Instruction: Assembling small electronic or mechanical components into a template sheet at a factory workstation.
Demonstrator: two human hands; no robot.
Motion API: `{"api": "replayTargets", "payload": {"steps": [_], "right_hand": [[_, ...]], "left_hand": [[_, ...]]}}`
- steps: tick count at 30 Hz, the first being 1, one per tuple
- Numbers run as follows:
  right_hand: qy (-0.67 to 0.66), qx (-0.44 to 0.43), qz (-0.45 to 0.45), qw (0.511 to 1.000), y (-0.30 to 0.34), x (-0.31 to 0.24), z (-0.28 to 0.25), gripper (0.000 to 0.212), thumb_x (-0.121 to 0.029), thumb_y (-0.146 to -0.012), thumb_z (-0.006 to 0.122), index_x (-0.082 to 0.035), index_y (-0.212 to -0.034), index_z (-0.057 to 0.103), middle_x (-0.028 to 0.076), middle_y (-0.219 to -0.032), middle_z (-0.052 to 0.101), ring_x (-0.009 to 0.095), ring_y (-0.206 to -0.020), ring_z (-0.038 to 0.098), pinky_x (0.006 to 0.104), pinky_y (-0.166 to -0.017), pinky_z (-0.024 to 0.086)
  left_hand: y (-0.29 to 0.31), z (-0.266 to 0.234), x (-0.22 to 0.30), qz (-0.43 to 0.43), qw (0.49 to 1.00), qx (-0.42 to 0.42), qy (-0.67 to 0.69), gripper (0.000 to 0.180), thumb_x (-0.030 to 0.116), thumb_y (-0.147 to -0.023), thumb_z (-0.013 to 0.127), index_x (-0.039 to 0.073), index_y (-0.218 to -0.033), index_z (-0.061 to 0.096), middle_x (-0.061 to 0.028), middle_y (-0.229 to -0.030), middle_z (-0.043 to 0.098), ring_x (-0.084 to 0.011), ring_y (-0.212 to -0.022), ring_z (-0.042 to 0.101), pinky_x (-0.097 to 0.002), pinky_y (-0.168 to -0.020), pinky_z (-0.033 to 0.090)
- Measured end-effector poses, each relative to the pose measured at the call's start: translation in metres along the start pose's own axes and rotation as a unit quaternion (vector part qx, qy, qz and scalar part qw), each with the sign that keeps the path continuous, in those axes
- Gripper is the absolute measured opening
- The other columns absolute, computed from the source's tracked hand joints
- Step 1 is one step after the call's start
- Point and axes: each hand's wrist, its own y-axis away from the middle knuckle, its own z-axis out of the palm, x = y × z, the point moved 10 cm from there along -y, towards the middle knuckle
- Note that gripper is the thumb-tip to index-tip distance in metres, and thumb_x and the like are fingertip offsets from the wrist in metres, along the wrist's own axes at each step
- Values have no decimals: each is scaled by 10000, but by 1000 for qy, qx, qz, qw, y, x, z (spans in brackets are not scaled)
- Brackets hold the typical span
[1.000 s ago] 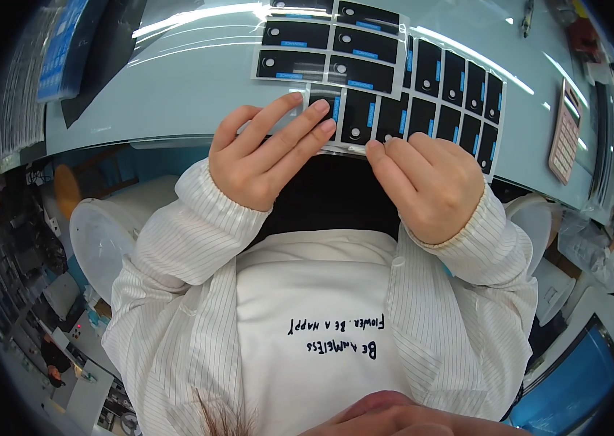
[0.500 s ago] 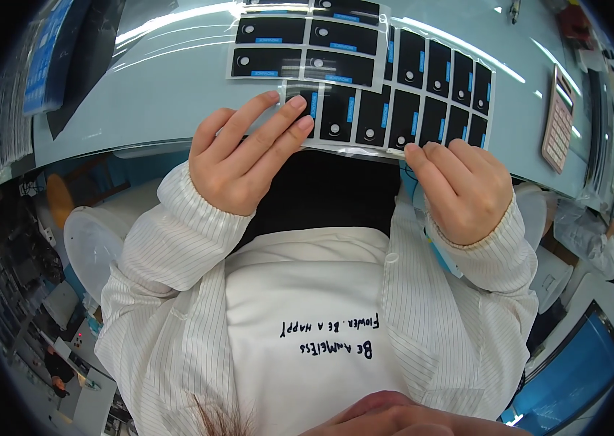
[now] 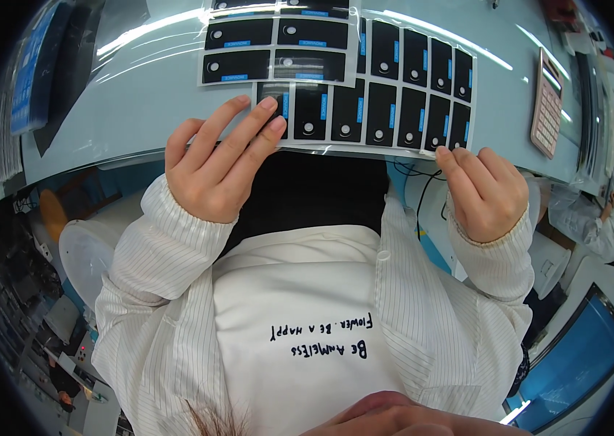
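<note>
A sheet of black labels (image 3: pixel 380 112), each with a pale round spot and a blue band, lies at the table's near edge. Overlapping its upper left part is a second sheet of similar black labels (image 3: pixel 312 35), glossy and wider in layout. My left hand (image 3: pixel 216 163) rests at the lower sheet's left end, fingers stretched out, two fingertips on its leftmost label. At the right end of the near edge, the thumb and fingers of my right hand (image 3: pixel 485 190) pinch together on a thin white strip (image 3: pixel 420 153) along the sheet's border. Their tips partly hide it.
A pink calculator (image 3: pixel 546 109) lies at the right on the pale glass-topped table (image 3: pixel 143 94). Blue packs (image 3: pixel 39 69) and a dark sheet (image 3: pixel 73 76) are at the left. Clear sleeves are stacked along the far left. Another person (image 3: pixel 601 229) sits beyond the right side.
My right hand has slid rightward along the sheet's near edge, still pinching. Both sheets and my left hand appear shifted left in the view.
</note>
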Motion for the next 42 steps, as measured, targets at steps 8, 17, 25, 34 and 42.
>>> {"api": "replayTargets", "payload": {"steps": [8,17,25,34,42], "right_hand": [[39,6,18,999,21,14,-6,213,6,-666,707,26,-876,677,98,-730,649,176,-539,540,251,-434,406],[84,-28,62,994,55,42,-15,201,1,-698,701,18,-896,671,104,-765,644,184,-558,544,254,-468,418],[-142,79,211,964,75,77,-54,180,60,-727,702,-1,-895,677,79,-779,652,138,-588,566,210,-479,387],[35,227,230,946,35,128,-24,416,-130,-710,788,-25,-1091,660,106,-1108,643,185,-947,602,297,-855,455],[-676,-165,217,685,-6,-59,44,639,-121,-734,770,-7,-1282,461,83,-888,659,122,-614,605,225,-543,451]], "left_hand": [[-1,0,1,-8,1000,-24,-6,192,139,-788,712,132,-979,731,-5,-1059,695,-184,-970,641,-274,-826,391],[0,2,1,-5,1000,-23,-12,207,135,-789,712,139,-996,730,-5,-1070,692,-183,-983,638,-282,-839,391],[-5,-4,-6,-2,998,-31,61,287,80,-735,708,207,-991,732,-44,-1096,682,-209,-985,633,-337,-867,384],[-16,-36,-2,3,987,36,160,312,63,-671,708,172,-963,716,-92,-1082,669,-212,-909,633,-345,-853,387],[-20,-62,45,92,972,102,192,305,151,-658,672,148,-961,709,-27,-910,660,-171,-832,610,-327,-785,449]]}}
